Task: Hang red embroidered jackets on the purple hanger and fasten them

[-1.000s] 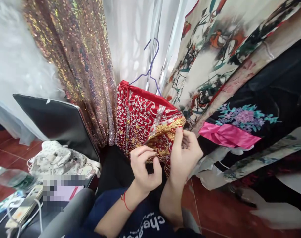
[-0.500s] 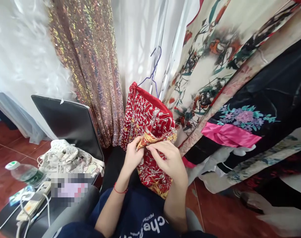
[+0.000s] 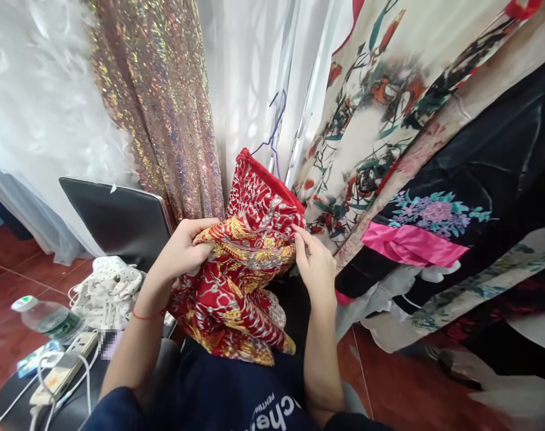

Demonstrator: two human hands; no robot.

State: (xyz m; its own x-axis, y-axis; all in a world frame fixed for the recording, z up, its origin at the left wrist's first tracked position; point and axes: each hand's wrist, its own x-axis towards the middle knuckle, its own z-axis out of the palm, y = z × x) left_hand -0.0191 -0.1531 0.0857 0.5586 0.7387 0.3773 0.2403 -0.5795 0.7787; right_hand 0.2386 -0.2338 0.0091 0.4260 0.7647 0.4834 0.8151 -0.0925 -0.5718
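A red garment (image 3: 236,299) with silver and gold embroidery hangs in front of me and drapes over my lap. Its top is on a purple wire hanger (image 3: 272,141). My left hand (image 3: 185,248) is closed on a gathered fold of the garment at its left side. At the right side, my right hand (image 3: 312,256) pinches the cloth near its edge between thumb and fingers. A band of gold and silver embroidery stretches between both hands. The garment's lower part bunches up below, and some of its folds are hidden.
On the left, a black chair (image 3: 115,218) holds a white spotted cloth item (image 3: 106,290). A plastic bottle (image 3: 48,320) and a power strip (image 3: 66,368) with white cables lie nearby. A sequinned curtain (image 3: 164,108) hangs behind; floral garments (image 3: 366,137) and a black garment (image 3: 488,173) hang right.
My hands have moved apart, the left one going left and up. The red garment's cloth is now spread between them, with its lower part lifted and bunched over my lap.
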